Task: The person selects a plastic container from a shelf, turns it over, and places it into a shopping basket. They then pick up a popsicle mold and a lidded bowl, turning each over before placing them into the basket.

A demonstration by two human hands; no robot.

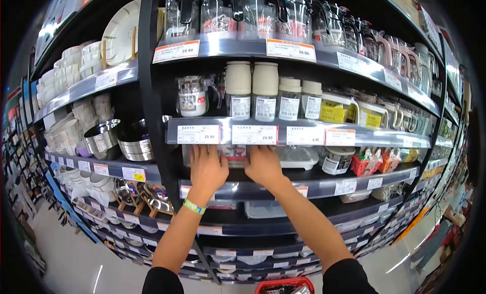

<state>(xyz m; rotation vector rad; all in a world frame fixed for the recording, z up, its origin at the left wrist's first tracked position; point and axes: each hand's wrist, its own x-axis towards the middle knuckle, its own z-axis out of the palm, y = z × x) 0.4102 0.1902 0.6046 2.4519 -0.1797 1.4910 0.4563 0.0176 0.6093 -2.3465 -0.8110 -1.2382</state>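
Observation:
Both of my hands reach onto a shelf, below the tagged edge of the shelf above. A clear container with a red and white label (234, 153) sits between and behind them. My left hand (208, 168) rests against the left part of this container, fingers stretched out and thumb apart. My right hand (265, 167) lies at its right side, fingers also extended, tips partly hidden under the shelf edge. Close to my right hand stands a clear box with a white base (297, 157). A patterned band (194, 207) circles my left wrist.
Above are glass jars with cream lids (251, 94), a small glass pitcher (192, 96) and glass jugs (217, 15). Red baskets (365, 163) stand to the right, steel pots (135, 142) to the left. A red shopping basket (284, 284) is below me. A person (443, 220) is at far right.

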